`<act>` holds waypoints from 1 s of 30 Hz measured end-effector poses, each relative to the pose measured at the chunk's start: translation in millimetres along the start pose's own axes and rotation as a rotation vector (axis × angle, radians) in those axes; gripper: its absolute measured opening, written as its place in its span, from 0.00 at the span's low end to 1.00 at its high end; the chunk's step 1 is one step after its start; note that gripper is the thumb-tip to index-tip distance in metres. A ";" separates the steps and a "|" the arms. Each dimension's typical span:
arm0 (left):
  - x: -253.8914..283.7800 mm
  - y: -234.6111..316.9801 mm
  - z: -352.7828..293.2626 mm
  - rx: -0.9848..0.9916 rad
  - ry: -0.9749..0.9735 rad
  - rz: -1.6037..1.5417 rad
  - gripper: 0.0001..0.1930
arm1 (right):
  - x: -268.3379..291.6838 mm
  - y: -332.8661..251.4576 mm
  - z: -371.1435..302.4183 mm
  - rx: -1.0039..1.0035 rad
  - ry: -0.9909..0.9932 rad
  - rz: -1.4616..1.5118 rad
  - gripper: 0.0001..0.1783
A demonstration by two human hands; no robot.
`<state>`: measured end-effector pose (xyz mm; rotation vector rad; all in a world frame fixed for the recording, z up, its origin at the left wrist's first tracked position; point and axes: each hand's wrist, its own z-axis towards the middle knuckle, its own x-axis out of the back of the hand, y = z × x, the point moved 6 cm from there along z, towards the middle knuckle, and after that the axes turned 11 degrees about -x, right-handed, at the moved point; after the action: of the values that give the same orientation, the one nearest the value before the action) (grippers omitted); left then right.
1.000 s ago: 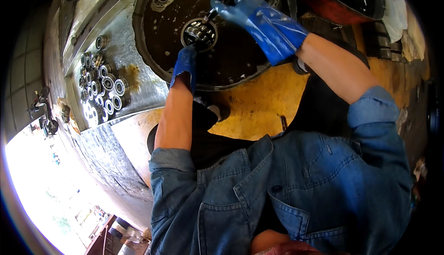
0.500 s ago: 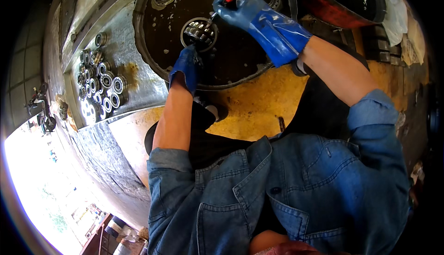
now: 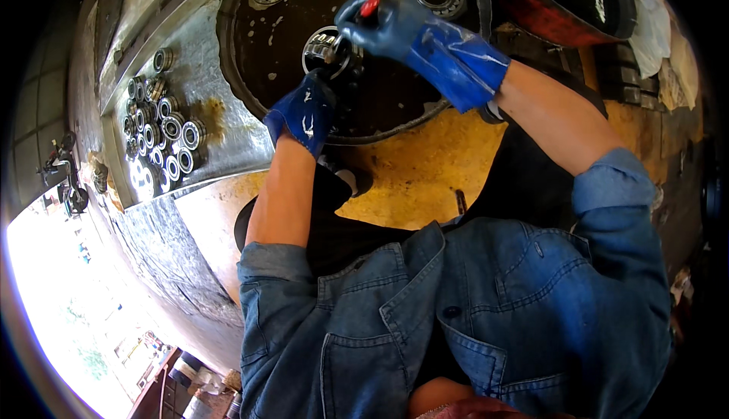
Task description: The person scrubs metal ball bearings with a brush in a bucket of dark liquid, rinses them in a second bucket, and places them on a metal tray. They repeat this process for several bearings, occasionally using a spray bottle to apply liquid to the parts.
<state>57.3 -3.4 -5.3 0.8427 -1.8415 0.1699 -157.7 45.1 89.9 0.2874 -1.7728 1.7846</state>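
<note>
Fingers of our blue-gloved left hand (image 3: 308, 104) grasp a shiny, round steel roller bearing (image 3: 309, 53) inside the rim of a dark metal basin (image 3: 235, 69); our blue-gloved right hand (image 3: 386, 28) clenches a red-ended tool (image 3: 370, 6). We judge this piece unfinished; whether the small steel bearings (image 3: 172, 126) on the silvery metal counter (image 3: 226, 138) are done, we cannot tell. Bright rollers gleam within the grasped bearing.

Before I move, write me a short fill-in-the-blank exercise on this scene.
The left hand, at the roller bearing, is gloved in ____.
The handle end showing at the right hand is ____.
The clustered small bearings lie to the ____ of the round tub.
Missing words: blue; red; left.
</note>
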 end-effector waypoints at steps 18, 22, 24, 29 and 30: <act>40.6 36.6 -19.2 0.093 0.287 -1.019 0.16 | 99.2 104.7 59.1 -0.421 0.388 0.239 0.21; -8.1 -13.1 8.1 -0.005 0.295 -0.859 0.16 | 104.5 140.8 56.0 -0.631 0.477 0.481 0.31; -28.3 -45.5 17.3 -0.045 0.295 -0.706 0.18 | 110.5 140.2 54.4 -0.637 0.443 0.380 0.33; -40.6 -57.0 22.9 0.425 0.272 -1.266 0.15 | 133.9 135.1 27.4 -0.640 0.323 -0.321 0.36; -8.4 -39.6 17.4 0.347 0.324 -0.960 0.16 | 137.6 129.2 20.3 -0.638 0.332 -0.316 0.36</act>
<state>70.1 -37.1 -30.6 1.7342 -0.9685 0.0045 -343.3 70.5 59.2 0.0014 -1.8218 0.9220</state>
